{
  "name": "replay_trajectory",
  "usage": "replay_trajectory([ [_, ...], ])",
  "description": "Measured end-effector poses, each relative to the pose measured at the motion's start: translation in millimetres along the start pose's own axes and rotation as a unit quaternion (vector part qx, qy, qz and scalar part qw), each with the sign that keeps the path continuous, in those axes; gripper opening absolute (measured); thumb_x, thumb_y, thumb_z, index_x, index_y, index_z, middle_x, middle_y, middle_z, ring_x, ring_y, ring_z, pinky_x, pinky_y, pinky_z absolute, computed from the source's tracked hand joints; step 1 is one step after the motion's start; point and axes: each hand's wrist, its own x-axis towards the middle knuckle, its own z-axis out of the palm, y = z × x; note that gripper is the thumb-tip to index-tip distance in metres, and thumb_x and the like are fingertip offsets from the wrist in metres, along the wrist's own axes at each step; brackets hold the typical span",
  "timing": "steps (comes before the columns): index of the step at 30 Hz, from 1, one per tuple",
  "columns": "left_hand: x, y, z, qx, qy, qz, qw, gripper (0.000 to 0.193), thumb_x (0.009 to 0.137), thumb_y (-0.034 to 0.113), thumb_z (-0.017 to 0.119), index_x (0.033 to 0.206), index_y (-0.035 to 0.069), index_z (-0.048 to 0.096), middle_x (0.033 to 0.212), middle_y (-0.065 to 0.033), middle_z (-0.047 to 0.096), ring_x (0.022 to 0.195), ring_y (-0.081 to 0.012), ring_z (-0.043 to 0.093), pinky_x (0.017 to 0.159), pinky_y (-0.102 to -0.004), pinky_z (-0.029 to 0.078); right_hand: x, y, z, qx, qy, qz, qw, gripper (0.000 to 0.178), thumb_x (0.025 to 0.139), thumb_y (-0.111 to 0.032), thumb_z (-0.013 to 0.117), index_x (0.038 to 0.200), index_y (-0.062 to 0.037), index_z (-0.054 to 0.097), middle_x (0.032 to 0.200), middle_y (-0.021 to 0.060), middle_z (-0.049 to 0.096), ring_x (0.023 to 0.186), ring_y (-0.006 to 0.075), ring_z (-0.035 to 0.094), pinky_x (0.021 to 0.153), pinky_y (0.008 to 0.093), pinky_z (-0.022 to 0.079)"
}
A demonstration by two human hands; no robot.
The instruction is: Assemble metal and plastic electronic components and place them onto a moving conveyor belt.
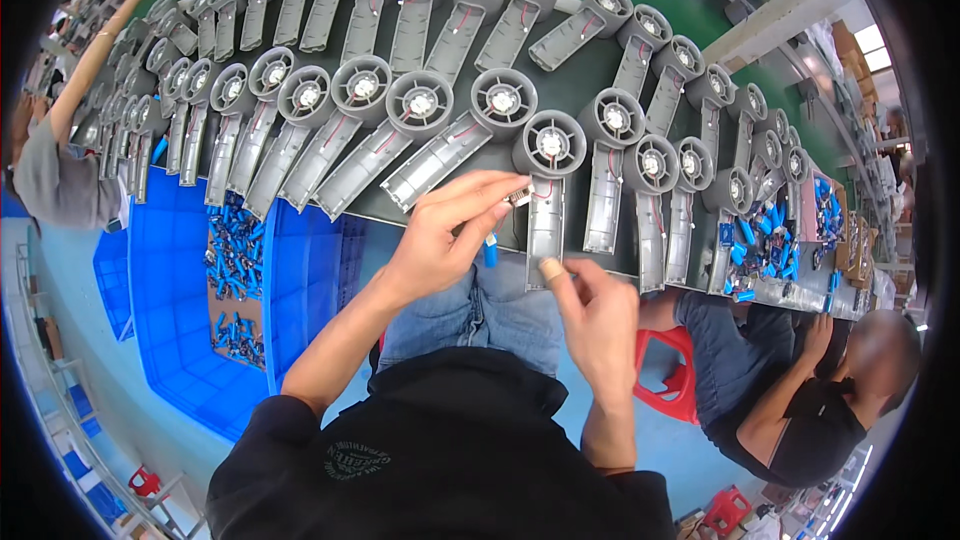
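The left forearm [345,340] slants up and rightward to the left hand [440,235], whose thumb [485,226] and fingers [482,182] point right and pinch together at the tips. The right forearm [608,430] rises nearly straight to the right hand [598,320], set lower; its thumb [564,292], tan-covered at the tip, stretches up and leftward, the fingers half curled.

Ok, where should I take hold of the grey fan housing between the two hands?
Likely by the free end of its narrow handle, from the person's side: that trough points toward them, away from the wide fan head, and the right hand is at that end.
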Motion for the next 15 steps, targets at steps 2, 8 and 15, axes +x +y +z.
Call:
replay_trajectory([
  [2,0,4,5,-0.059,0.017,-0.009,0.998,0.027,0.099,0.002,0.050,0.122,-0.002,0.064,0.109,-0.0128,0.063,0.083,-0.0128,0.064,0.067,-0.0240,0.049,-13,4,5,0.089,0.004,0.027,0.996,0.015,0.091,-0.012,0.070,0.087,0.0032,0.068,0.054,-0.0010,0.052,0.045,0.0051,0.038,0.044,0.0239,0.031],
  [8,57,67,-4,-0.208,0.059,-0.089,0.972,0.026,0.104,0.009,0.045,0.121,-0.002,0.061,0.090,-0.0053,0.062,0.057,-0.0057,0.055,0.049,-0.0210,0.041,-2,-37,-35,0.262,0.043,0.065,0.962,0.013,0.092,-0.012,0.066,0.082,-0.0031,0.067,0.058,-0.0086,0.049,0.048,-0.0003,0.040,0.042,0.0195,0.026],
  [15,312,-3,-65,-0.015,0.160,-0.076,0.984,0.020,0.085,0.013,0.060,0.089,-0.003,0.071,0.085,-0.0212,0.071,0.082,-0.0347,0.070,0.075,-0.0403,0.054,251,-96,-62,0.049,-0.010,-0.081,0.995,0.038,0.096,-0.029,0.061,0.065,-0.0081,0.058,0.051,-0.0063,0.044,0.044,0.0030,0.037,0.042,0.0230,0.027],
])
